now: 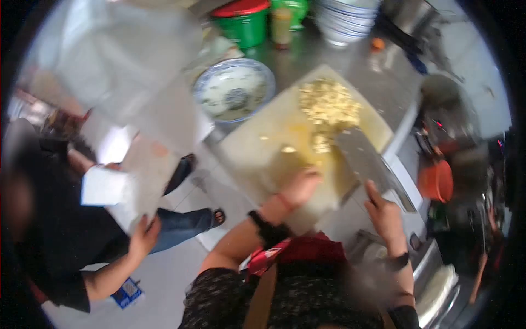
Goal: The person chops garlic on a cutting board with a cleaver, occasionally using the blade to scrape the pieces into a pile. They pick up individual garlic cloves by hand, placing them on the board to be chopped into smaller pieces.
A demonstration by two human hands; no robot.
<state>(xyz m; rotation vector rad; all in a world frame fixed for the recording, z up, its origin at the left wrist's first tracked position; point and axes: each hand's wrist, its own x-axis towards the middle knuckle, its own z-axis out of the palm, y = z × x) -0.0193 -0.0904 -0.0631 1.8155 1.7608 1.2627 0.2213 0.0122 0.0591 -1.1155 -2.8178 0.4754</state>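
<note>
My right hand [385,216] grips the handle of a cleaver [366,156], its broad blade lying over the right side of a pale cutting board [246,145]. Close to the blade's tip is a heap of chopped yellow pieces [330,103], which I cannot name for certain. A few loose bits and a yellow wet stain show on the board. My left hand [301,185] is low over the board's near part, fingers curled together; blur hides what they hold, if anything. Left of the board's far corner stands a blue-and-white bowl [234,90].
At the back are a green tub with a red lid [241,22], a jar [282,27] and stacked bowls [347,19]. An orange-red container [436,181] is at the right. At left, another person holds a flat pale sheet [145,175] and a white box [102,186].
</note>
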